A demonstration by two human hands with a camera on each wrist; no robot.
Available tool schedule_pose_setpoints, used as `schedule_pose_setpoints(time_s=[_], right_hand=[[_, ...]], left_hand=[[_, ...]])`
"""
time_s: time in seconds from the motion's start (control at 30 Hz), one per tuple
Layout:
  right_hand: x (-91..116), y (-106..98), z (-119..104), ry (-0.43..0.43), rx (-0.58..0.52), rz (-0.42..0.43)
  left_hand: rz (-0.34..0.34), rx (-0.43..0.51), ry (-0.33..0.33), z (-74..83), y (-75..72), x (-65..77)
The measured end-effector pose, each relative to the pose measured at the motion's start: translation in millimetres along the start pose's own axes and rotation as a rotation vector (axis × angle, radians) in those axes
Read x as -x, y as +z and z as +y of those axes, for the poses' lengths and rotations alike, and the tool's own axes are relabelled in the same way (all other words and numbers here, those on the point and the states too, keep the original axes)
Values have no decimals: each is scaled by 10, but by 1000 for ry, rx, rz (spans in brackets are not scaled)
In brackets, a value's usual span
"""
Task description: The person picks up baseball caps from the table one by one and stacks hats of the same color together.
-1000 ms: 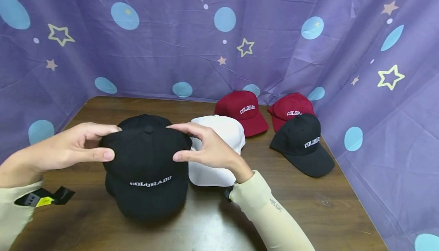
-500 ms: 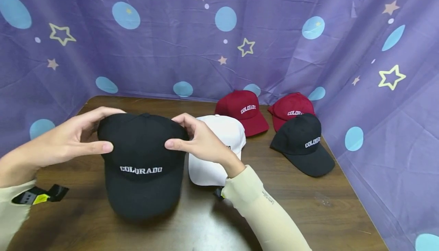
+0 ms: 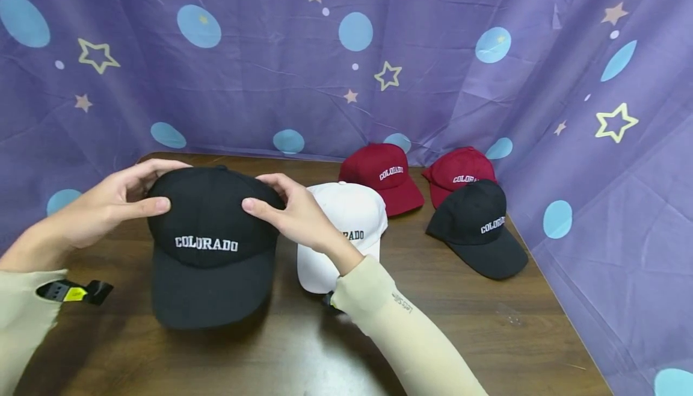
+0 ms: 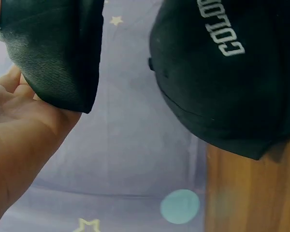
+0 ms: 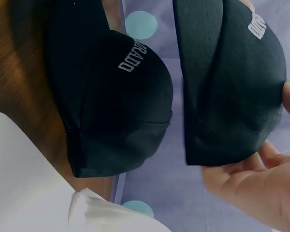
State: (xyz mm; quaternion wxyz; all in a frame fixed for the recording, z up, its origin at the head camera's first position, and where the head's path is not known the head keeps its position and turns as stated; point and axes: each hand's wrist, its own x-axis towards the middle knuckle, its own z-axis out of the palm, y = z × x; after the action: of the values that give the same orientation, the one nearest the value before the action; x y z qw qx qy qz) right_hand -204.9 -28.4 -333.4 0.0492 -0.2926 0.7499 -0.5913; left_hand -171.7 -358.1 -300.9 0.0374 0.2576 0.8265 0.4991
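A black baseball cap (image 3: 213, 293) with white COLORADO lettering is held level between both hands, brim toward me. My left hand (image 3: 108, 206) grips its left side, thumb in front and fingers behind. On the opposite side my right hand (image 3: 298, 215) pinches the crown the same way. Beneath it, apart by a gap, a second black cap (image 5: 121, 106) stands on the table in the right wrist view; the left wrist view also shows this lower cap (image 4: 217, 92) beside the held cap (image 4: 53, 53). The held cap hides the lower one in the head view.
A white cap (image 3: 346, 209) sits just right of the held cap, partly behind my right hand. Farther back are two red caps (image 3: 373, 167), (image 3: 460, 164). Another black cap (image 3: 476, 221) overlaps the right red one. A purple curtain (image 3: 271, 83) encloses the wooden table (image 3: 433, 324).
Both hands and the held black cap have moved left and slightly up in the head view. The lower black cap's top, visible behind it earlier, is now hidden. More of the white cap shows.
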Motion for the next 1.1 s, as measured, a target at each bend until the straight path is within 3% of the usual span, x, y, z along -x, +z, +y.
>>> schedule_pose_setpoints(time_s=[0.2,0.5,0.77,1.1], right_hand=[[-61,51,85,27,12,-18],[-181,164,304,87,191,1],[-259,279,392,201,201,23],[-290,423,480,228,338,57]], left_hand=[[-47,149,-69,-321,-97,-87],[-111,244,-119,-679,-110,-181],[-53,211,-142,-917,-97,-197],[21,153,-203,-1086,-55,-149]])
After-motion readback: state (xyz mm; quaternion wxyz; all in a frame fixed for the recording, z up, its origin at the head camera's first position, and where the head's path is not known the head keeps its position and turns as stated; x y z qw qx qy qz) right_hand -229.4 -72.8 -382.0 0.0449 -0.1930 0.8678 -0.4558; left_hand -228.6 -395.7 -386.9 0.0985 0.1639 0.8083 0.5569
